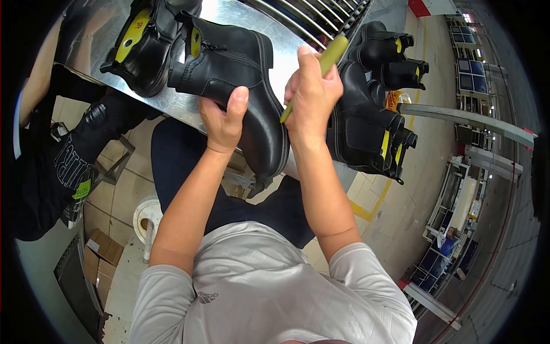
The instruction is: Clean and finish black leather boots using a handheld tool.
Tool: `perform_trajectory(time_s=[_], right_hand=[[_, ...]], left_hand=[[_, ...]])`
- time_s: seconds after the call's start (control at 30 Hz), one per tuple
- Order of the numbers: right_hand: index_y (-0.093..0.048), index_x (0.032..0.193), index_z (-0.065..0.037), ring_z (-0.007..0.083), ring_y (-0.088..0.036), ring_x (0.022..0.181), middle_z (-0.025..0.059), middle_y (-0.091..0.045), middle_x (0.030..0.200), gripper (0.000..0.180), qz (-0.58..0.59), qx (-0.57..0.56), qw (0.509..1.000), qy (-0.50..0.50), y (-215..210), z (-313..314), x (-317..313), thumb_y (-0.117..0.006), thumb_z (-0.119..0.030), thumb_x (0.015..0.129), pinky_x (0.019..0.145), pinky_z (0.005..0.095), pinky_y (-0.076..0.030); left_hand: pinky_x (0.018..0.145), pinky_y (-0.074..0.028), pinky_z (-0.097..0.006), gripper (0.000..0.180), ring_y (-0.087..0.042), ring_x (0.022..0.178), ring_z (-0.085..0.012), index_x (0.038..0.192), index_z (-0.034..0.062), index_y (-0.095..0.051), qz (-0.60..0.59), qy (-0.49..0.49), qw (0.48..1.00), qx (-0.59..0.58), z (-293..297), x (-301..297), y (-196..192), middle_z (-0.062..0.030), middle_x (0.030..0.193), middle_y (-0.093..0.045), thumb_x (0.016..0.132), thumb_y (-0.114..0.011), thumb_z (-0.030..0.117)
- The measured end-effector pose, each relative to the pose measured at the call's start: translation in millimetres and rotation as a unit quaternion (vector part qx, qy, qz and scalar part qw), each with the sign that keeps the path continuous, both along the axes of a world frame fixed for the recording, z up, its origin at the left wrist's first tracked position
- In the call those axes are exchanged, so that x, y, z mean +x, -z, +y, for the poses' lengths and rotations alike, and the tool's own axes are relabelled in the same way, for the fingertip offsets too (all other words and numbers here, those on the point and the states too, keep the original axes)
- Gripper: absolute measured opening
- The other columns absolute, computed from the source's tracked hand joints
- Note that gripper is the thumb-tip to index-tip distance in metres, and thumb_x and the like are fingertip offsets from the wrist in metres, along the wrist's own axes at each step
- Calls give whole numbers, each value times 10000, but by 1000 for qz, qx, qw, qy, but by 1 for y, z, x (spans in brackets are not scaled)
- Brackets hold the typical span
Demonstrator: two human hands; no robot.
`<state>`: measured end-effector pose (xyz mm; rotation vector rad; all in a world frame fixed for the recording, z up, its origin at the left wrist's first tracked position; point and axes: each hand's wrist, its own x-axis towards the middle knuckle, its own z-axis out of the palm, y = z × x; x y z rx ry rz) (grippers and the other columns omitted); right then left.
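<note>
A black leather ankle boot (pixel 260 135) lies tilted across the near edge of the metal table, its toe pointing down toward my lap. My left hand (pixel 223 120) is closed around the boot's upper, thumb on top. Close against the sole side, my right hand (pixel 312 94) grips an olive-green tool (pixel 333 53) with a thick rounded end. The tool's thin tapered tip comes out below my fist beside the boot's edge; its exact kind I cannot make out. Whether the tip touches the boot is unclear.
Black boots with yellow insides stand on the metal table (pixel 220 10): one (pixel 140 66) at the left, several (pixel 366 135) at the right. Metal rollers (pixel 298 20) run along the far side. Another person in dark clothes (pixel 86 135) sits at the left. A white bucket (pixel 139 215) stands below.
</note>
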<state>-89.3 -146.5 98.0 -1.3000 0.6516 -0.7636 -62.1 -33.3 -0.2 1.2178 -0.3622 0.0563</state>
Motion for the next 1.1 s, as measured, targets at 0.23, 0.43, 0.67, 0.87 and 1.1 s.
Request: perform_trajectory(time_s=[0.23, 0.43, 0.67, 0.87, 1.1], right_hand=[[-543, 837, -93, 83, -454, 412, -27, -483, 565, 302, 27, -82, 984, -156, 24, -24, 43, -750, -292, 931, 382, 259, -352], [-546, 846, -92, 130, -484, 407, 4, -507, 558, 265, -95, -9, 988, -118, 35, -56, 8, -680, -288, 965, 386, 276, -396], [-630, 897, -47, 56, -465, 459, -40, -528, 627, 266, 134, -29, 988, -70, 37, -52, -114, -770, -272, 922, 437, 239, -352], [-656, 1079, -19, 34, -450, 498, -41, -517, 619, 273, 127, -93, 982, -107, 52, -39, -168, -744, -244, 951, 478, 215, -342], [-602, 1174, -38, 57, -475, 493, -20, -528, 614, 294, 63, 25, 994, -82, 59, -39, -189, -715, -208, 963, 479, 237, -376]], left_hand=[[1069, -406, -368, 541, -549, 1177, -233, 1360, -42, -521, -2, 5, 1000, 1, -5, -2, -2, -122, 1298, -580, 953, -636, 294], [958, -462, -348, 418, -599, 1013, -210, 1164, -21, -629, -3, -16, 999, -37, -6, 6, -3, -90, 1104, -652, 931, -715, 316], [981, -482, -377, 585, -624, 1037, -236, 1296, -15, -541, -16, -44, 999, -12, -29, -4, -17, -110, 1152, -646, 868, -806, 284], [1099, -439, -415, 865, -577, 1256, -337, 1445, -55, -433, -192, -82, 944, 254, -65, -12, -38, -221, 1366, -566, 826, -859, 373], [1131, -402, -409, 778, -520, 1337, -307, 1497, -65, -402, -132, -30, 981, 142, -61, -3, -29, -212, 1420, -546, 989, -690, 450]])
